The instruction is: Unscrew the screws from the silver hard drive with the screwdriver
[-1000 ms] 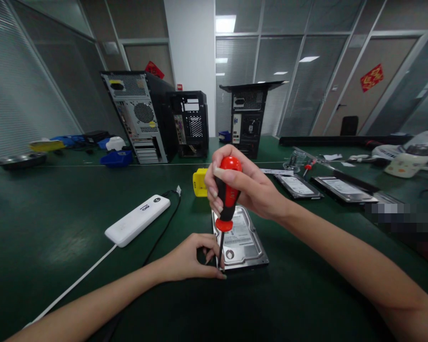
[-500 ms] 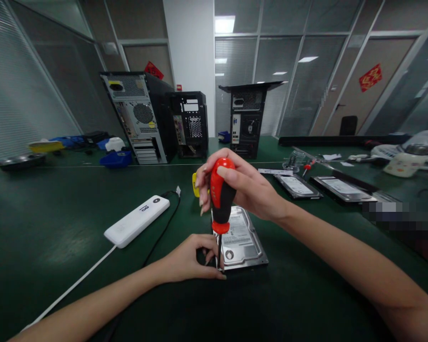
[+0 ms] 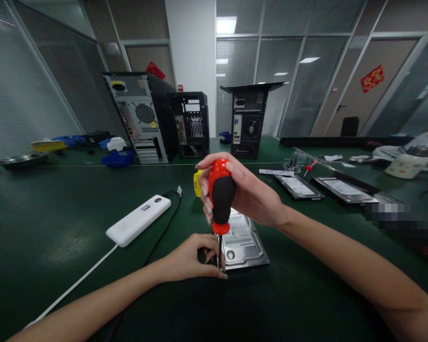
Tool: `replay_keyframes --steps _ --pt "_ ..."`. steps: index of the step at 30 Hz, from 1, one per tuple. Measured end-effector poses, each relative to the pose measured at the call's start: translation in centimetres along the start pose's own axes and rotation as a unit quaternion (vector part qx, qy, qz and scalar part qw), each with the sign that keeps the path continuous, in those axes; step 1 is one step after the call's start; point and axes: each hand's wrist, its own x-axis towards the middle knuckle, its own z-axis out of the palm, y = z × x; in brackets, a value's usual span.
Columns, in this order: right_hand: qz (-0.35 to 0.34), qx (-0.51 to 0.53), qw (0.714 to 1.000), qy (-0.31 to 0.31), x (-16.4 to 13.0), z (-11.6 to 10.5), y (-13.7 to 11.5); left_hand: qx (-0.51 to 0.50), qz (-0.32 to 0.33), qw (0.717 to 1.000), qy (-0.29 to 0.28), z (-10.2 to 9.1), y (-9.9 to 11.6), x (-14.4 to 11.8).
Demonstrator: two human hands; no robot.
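A silver hard drive (image 3: 248,244) lies label up on the dark green table. My right hand (image 3: 258,194) wraps around the red and black handle of a screwdriver (image 3: 224,197), held upright with its shaft pointing down. The shaft meets the drive's near left corner, but the tip and any screw there are hidden by fingers. My left hand (image 3: 196,259) is closed at that same corner, thumb along the front edge and fingers curled beside the shaft, gripping the drive. Behind my right hand a yellow object (image 3: 197,183) is partly visible.
Left of the drive lies a white power strip (image 3: 139,221) with a black cable (image 3: 164,230). Two more hard drives sit at the right, one (image 3: 297,186) nearer and one (image 3: 344,189) farther out. Computer cases (image 3: 141,118) stand at the back, near a blue bin (image 3: 117,159).
The screwdriver handle has turned, showing more of its black grip, and my right fingers have shifted around it. My left hand stays at the corner of the drive.
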Motion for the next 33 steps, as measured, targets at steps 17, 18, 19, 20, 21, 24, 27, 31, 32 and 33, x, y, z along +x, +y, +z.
replay_keyframes --steps 17,18,19,20,21,24,27,31,32,33 --pt "-0.018 -0.058 0.998 0.016 0.03 0.04 0.3 -0.011 -0.013 1.0 0.001 0.01 -0.05 0.1" --pt "-0.02 -0.06 0.998 0.019 0.01 0.07 0.3 -0.014 -0.014 1.0 -0.001 0.0 -0.1 0.1" --pt "-0.022 -0.063 0.998 0.02 0.0 0.08 0.31 -0.017 -0.014 1.0 -0.002 -0.01 -0.16 0.09" --pt "-0.025 -0.064 0.997 0.019 0.0 0.08 0.33 -0.02 -0.014 1.0 -0.002 -0.02 -0.23 0.08" --pt "-0.027 -0.064 0.997 0.018 -0.01 0.07 0.35 -0.022 -0.014 1.0 -0.002 -0.02 -0.3 0.06" --pt "-0.03 -0.062 0.998 0.01 0.02 0.0 0.42 -0.032 -0.017 0.999 0.0 0.06 -0.49 0.04" --pt "-0.033 -0.06 0.998 0.009 0.06 -0.02 0.46 -0.046 -0.02 0.999 0.005 0.2 -0.5 0.05" --pt "-0.034 -0.064 0.997 0.002 0.07 -0.01 0.46 -0.066 -0.018 0.998 0.012 0.29 -0.29 0.11" --pt "-0.032 -0.064 0.997 0.0 0.06 -0.01 0.44 -0.067 -0.018 0.997 0.013 0.29 -0.27 0.11" --pt "-0.031 -0.064 0.997 0.0 0.05 -0.03 0.42 -0.068 -0.019 0.997 0.013 0.29 -0.27 0.11"
